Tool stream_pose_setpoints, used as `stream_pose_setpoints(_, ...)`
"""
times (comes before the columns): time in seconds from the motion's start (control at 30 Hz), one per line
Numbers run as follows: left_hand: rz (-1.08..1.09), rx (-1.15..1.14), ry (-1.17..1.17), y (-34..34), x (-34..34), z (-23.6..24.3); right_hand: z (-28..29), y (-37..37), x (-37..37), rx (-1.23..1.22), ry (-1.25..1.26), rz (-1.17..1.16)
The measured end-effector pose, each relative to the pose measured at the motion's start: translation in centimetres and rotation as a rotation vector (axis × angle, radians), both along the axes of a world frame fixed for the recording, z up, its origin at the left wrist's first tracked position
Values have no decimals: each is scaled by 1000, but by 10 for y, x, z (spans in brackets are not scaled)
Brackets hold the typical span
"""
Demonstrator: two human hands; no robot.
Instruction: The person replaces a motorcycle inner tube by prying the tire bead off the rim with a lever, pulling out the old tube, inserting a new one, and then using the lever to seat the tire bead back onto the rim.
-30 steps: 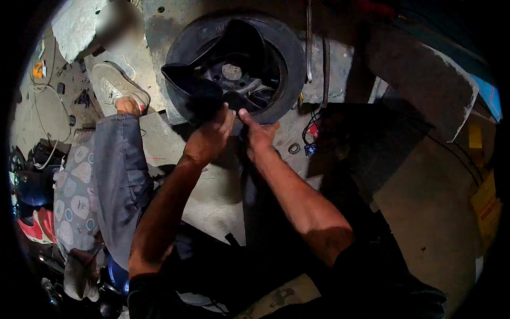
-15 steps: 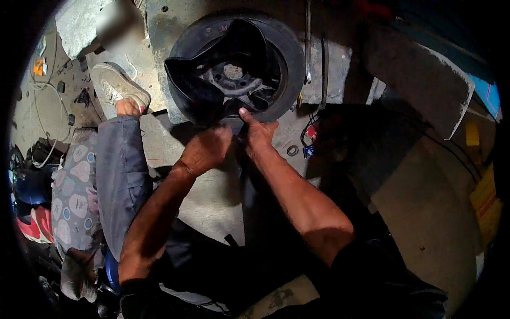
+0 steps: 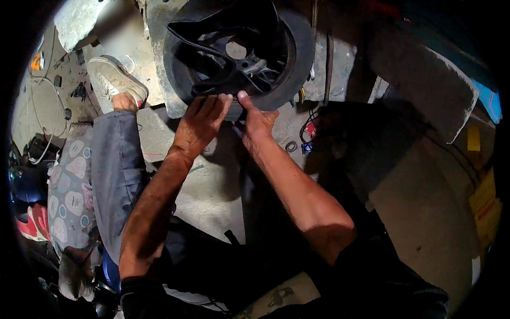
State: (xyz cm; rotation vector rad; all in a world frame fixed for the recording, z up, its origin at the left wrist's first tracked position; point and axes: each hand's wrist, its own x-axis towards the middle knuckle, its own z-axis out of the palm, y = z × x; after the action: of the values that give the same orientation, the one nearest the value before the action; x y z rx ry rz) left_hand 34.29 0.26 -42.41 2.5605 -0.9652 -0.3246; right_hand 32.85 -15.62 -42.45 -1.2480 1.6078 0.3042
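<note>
A black tyre (image 3: 305,61) lies flat in front of me around a dark wheel rim (image 3: 249,65). A slack black inner tube (image 3: 226,85) bulges loosely over the rim and along the tyre's near inside edge. My left hand (image 3: 201,123) has its fingers bent over the near edge of the tyre, fingertips against the tube. Just to its right, my right hand (image 3: 257,125) grips the tyre's near edge, thumb on top; its other fingers are mostly hidden under the sidewall. The two thumbs are close together.
A shoe (image 3: 114,82) below a grey trouser leg (image 3: 119,159) stands left of the tyre. A small dark ring (image 3: 291,146) and thin cables (image 3: 305,127) lie to the right. Patterned cloth (image 3: 71,196) is at the left; a large dark panel (image 3: 430,80) is at the right.
My left hand has moved up from below the tyre onto its near edge. The inner tube's near part now lies lower and further inside the tyre. The right hand keeps its grip.
</note>
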Motion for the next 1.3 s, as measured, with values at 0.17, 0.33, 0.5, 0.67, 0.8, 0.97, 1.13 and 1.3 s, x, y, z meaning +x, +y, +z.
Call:
stream_pose_setpoints(0.17, -29, 38, -66, 0, 11, -3, 16, -5, 21, 68, -101, 26)
stream_pose_setpoints(0.33, 57, 45, -138, -13, 18, 0, 15, -10, 28, 62, -80, 73)
stream_pose_setpoints(0.5, 68, 13, -168, -10, 26, -8, 5, -6, 29, 45, -73, 131)
stream_pose_setpoints(0.67, 54, -169, -22, -18, 34, -6, 9, -25, 35, 63, -83, 139)
stream_pose_setpoints(0.8, 18, -81, -77, -21, 36, -3, 17, -19, 46, 67, -52, 101)
stream_pose_setpoints(0.97, 33, -98, -92, -28, 51, 1, 24, -18, 56, 39, -20, 40)
stream_pose_setpoints(1.13, 31, -35, -108, -36, 63, 5, 20, -15, 73, -24, 162, 62)
stream_pose_setpoints(1.3, 16, -117, 141, -40, 70, 20, 5, -33, 66, -139, 304, 191)
